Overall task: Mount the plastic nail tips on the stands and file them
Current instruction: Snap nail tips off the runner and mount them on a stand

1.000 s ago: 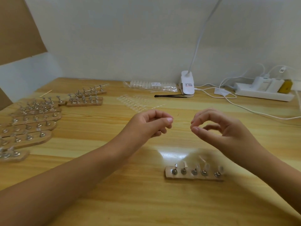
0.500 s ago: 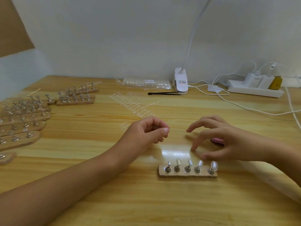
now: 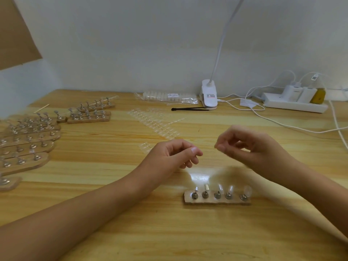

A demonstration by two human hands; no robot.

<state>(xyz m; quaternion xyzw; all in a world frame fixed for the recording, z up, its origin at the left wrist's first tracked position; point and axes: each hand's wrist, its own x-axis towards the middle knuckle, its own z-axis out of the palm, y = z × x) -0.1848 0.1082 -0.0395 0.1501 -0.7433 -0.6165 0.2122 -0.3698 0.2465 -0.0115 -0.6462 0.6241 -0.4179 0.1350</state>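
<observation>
Where wooden base (image 3: 216, 202) holds five stands (image 3: 204, 194), three carry nail tips (image 3: 230, 189)

Both arms are bare and reach forward. The left arm (image 3: 75, 213) comes in from the bottom left corner and the right arm (image 3: 310, 189) comes in from the right side. The two hands are up in the air, near each other but not touching. The left hand (image 3: 169, 155) is curled like a loose fist, with its thumb (image 3: 194, 152) lying along the first finger and pointing at the other hand. The right hand (image 3: 252, 147) is blurry. Its fingers (image 3: 219, 147) bend down and its thumb and first finger meet at the tips. I cannot tell if either hand holds something tiny.
</observation>
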